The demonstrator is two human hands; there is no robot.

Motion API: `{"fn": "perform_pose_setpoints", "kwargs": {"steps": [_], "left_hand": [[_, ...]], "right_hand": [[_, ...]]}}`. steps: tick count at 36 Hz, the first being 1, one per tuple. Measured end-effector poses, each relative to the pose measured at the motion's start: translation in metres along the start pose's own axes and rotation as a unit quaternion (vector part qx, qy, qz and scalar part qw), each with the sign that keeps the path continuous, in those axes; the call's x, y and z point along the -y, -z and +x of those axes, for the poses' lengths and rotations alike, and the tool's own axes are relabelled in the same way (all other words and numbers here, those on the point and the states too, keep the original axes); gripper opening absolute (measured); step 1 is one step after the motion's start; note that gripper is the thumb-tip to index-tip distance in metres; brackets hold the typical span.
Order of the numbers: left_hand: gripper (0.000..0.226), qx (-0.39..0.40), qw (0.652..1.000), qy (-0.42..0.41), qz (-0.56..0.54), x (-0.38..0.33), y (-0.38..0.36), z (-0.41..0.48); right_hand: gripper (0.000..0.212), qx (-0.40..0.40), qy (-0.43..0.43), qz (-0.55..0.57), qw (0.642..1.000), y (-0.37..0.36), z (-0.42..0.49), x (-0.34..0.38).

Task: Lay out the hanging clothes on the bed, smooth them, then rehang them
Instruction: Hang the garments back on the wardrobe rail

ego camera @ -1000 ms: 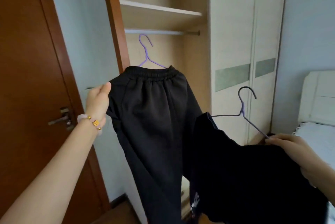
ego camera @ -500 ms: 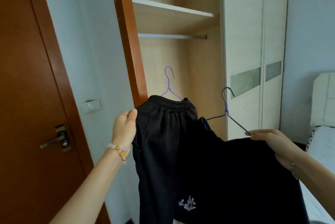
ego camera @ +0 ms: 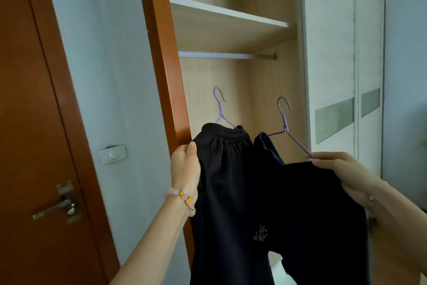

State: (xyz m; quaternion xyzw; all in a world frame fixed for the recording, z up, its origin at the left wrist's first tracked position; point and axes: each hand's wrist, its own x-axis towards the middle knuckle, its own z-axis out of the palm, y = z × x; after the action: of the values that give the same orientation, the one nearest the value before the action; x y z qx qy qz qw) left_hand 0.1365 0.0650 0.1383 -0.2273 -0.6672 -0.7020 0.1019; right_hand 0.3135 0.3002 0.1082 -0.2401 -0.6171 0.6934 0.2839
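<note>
My left hand grips the left side of black trousers with an elastic waistband, which hang on a purple hanger. My right hand holds a second dark garment with a small pale print, on another purple hanger whose arm it pinches. Both hangers are in the air in front of the open wardrobe, below its rail. The bed is out of view.
The open wardrobe has a shelf above the bare rail. Its brown side post stands just left of my left hand. A brown door with a metal handle is at far left, white wardrobe doors at right.
The left hanger has come off the rail and dropped with the trousers. Both garments now sit lower and closer together; the view has turned left, so the bed has left the frame.
</note>
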Motion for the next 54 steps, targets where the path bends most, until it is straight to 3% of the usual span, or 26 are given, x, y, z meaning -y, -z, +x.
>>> {"fn": "perform_pose_setpoints", "kwargs": {"steps": [8,12,18,24,33,38,48,54], "left_hand": [[0.034,-0.063,0.997,0.025,-0.023,0.050,-0.058,0.047],[0.032,-0.104,0.994,0.031,-0.016,0.070,-0.100,0.090],[0.038,-0.153,0.988,0.027,-0.010,0.074,-0.153,0.156],[0.037,-0.227,0.974,0.008,-0.004,0.067,-0.159,0.214],[0.043,-0.324,0.940,-0.076,0.074,0.013,-0.155,0.270],[0.034,-0.328,0.932,-0.132,0.086,0.012,-0.147,0.251],[0.047,-0.331,0.921,-0.201,0.037,0.002,-0.133,0.216],[0.046,-0.351,0.906,-0.228,0.063,-0.015,-0.128,0.236]], "right_hand": [[0.014,0.061,0.094,-0.072,0.991,-0.013,0.133,0.014],[0.016,0.105,0.098,-0.080,0.986,-0.011,0.216,0.019],[0.015,0.138,0.120,-0.094,0.979,-0.013,0.326,0.045],[0.014,0.192,0.162,-0.107,0.962,-0.047,0.395,0.088],[0.021,0.230,0.189,-0.079,0.951,-0.102,0.437,0.154],[0.026,0.222,0.199,-0.057,0.953,-0.107,0.443,0.161],[0.048,0.175,0.172,-0.092,0.965,-0.125,0.460,0.158],[0.034,0.195,0.153,-0.120,0.961,-0.143,0.463,0.151]]}}
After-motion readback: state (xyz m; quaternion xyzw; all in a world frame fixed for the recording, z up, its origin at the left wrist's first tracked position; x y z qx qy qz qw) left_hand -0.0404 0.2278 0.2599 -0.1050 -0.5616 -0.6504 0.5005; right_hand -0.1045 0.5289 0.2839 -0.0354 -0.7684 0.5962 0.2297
